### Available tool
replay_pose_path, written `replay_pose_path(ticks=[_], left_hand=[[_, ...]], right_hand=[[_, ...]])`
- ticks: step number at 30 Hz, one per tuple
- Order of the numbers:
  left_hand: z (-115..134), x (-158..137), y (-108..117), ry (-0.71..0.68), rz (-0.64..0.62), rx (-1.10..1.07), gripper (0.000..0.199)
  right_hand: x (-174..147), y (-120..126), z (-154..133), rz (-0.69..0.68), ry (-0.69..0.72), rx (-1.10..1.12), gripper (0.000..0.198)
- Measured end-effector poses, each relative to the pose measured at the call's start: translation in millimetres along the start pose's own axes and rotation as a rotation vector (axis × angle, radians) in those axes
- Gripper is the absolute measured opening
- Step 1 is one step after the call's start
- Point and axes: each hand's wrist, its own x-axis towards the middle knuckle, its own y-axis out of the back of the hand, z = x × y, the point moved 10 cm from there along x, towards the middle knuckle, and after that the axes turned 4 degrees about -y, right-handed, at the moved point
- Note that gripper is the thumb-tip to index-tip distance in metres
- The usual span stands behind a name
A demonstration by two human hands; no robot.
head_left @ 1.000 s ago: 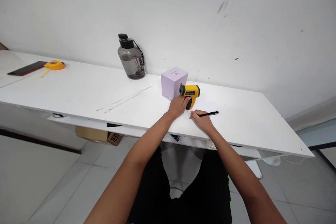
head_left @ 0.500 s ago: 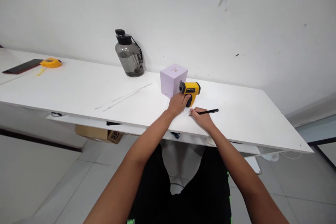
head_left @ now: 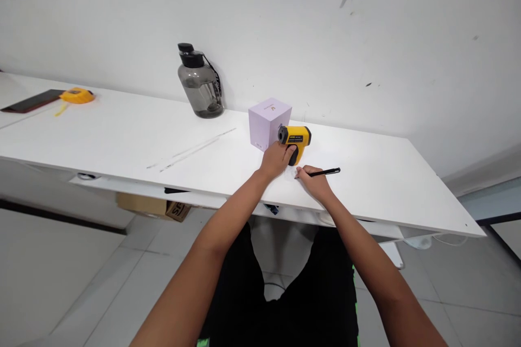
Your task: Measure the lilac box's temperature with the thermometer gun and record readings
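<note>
A yellow and black infrared thermometer gun [head_left: 299, 135] stands upright on the white desk, its nose pointing left. My left hand [head_left: 274, 160] is closed on its grip, with the thumb along the near side and the other fingers mostly hidden. Just to the right, my right hand [head_left: 313, 181] pinches a black pen [head_left: 325, 172] close to its point. The tip is down at the desk surface in front of the thermometer gun; faint marks lie there, too small to make out. Right behind my left hand sits a pale purple box [head_left: 260, 124], partly covered by the thermometer gun.
Near the wall stands a large grey see-through water bottle [head_left: 201, 89] with a black lid. Farther left lie a yellow tape measure [head_left: 78, 96] and a dark flat object [head_left: 32, 102]. Dark streaks mark the desk [head_left: 122, 133]. A cardboard box [head_left: 142, 205] shows below the desk edge.
The pen and my right hand have shifted very slightly right. My left hand and the thermometer gun stay in place. The view has tilted a little.
</note>
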Motion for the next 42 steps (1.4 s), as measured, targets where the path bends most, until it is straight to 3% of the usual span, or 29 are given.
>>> replay_pose_path(ticks=[42], left_hand=[[-4.5, -3.4, 1.5, 0.019, 0.064, -0.048, 0.05]], right_hand=[[-0.5, -0.1, -0.3, 0.005, -0.002, 0.058, 0.034]])
